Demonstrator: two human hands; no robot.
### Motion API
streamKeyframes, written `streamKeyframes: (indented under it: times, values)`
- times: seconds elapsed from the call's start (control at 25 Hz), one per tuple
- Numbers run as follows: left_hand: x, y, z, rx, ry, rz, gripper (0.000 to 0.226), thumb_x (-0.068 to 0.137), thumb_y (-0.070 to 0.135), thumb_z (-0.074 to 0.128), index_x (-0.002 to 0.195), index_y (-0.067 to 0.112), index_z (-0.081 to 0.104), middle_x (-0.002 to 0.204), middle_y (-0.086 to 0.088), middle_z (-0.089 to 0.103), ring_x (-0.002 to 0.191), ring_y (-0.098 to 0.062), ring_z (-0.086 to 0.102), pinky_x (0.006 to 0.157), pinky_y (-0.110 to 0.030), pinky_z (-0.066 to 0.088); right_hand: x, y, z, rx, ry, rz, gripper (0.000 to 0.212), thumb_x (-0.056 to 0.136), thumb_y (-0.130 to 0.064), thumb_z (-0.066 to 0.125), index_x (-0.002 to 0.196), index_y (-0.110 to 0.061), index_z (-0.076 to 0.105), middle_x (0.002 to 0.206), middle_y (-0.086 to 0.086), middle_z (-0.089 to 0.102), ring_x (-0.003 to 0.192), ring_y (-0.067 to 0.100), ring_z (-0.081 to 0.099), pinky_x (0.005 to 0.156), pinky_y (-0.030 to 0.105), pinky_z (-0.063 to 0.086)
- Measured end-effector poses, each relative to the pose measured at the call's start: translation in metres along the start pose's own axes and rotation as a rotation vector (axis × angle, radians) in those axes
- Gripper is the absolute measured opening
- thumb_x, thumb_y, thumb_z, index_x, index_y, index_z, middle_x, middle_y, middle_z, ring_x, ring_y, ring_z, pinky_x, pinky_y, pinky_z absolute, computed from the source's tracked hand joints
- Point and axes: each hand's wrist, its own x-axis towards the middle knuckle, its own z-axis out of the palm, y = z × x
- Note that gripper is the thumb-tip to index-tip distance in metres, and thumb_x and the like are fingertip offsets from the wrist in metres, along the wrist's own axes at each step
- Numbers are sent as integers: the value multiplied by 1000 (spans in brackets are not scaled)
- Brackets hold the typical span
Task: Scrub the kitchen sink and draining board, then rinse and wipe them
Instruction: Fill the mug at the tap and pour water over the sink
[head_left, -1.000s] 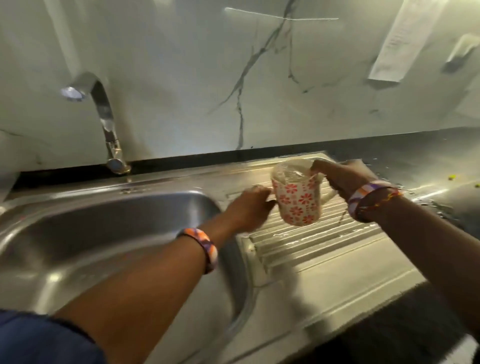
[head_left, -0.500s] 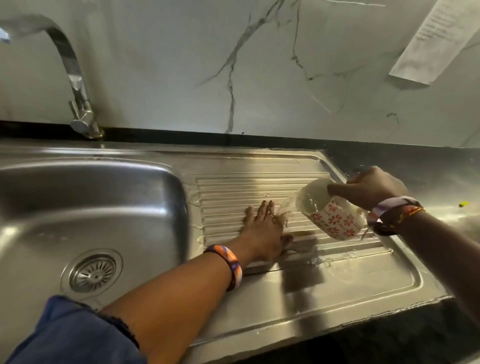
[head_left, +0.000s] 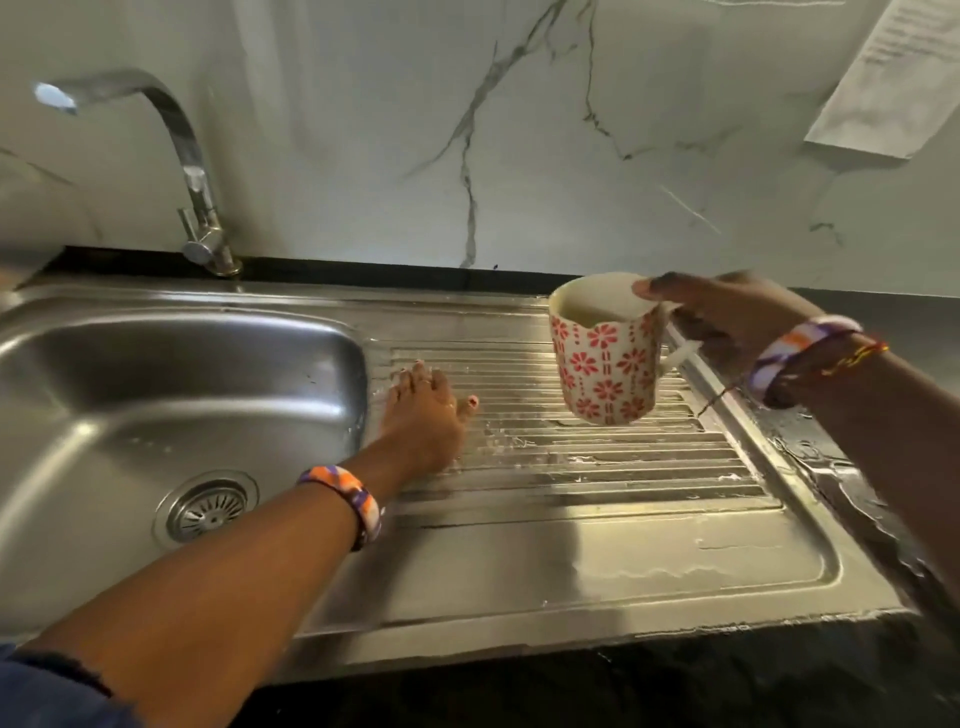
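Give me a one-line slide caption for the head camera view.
Left hand flat on the ribbed steel draining board; right hand holds a white mug with red flowers above it.

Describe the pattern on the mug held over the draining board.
Red flowers and dashed stripes on the cream ceramic mug, head view.

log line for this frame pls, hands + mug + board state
phase: rinse | left hand: flat on draining board ribs | right hand: holds floral mug upright above board | board: wet, white residue | tap: no flow seen
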Motion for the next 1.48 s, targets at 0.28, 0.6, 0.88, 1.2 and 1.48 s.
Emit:
streamKeyframes:
  times: [0.28, 0.6, 0.88, 1.2, 1.48]
  values:
    - [33, 93, 30, 220, -226, 510, 75, 97, 54, 25, 150, 5, 4, 156, -18, -9, 145, -28, -10, 116, -44, -5, 20, 18, -49, -729, 97, -7, 39, 78, -48, 65, 76, -9, 68, 72, 7, 64, 67, 21, 54, 57, 27, 38]
    - [59, 73, 39, 153, -92, 469, 63, 100, 47, 23, 151, 13, 9, 159, -8, 3, 147, -20, 0, 118, -35, 0, 49, 32, -23, -726, 5, 1, 36, 81, -46, 62, 68, -13, 62, 60, 0, 54, 56, 14, 48, 51, 21, 34]
    - [101, 75, 15, 149, -186, 308, 68, 100, 49, 16, 151, 8, -2, 158, -9, -12, 146, -22, -9, 117, -33, -4, 46, 14, -57, -319, 33, 127, 34, 81, -45, 59, 76, -11, 64, 60, 1, 44, 52, 11, 31, 47, 21, 27]
    - [136, 137, 30, 128, -256, 543, 68, 100, 46, 24, 151, 6, 3, 158, -11, -6, 146, -22, -5, 118, -33, -1, 125, 29, -60, -1105, 220, -45, 50, 76, -59, 62, 86, -11, 71, 73, 4, 68, 63, 18, 61, 47, 19, 37]
    - [162, 117, 6, 330, -49, 133, 43, 98, 39, 38, 129, 13, 52, 130, -11, 51, 118, -27, 48, 90, -36, 42, 150, 22, -47, -547, -11, -4, 31, 82, -42, 63, 72, -13, 66, 69, 3, 59, 63, 15, 49, 54, 24, 36]
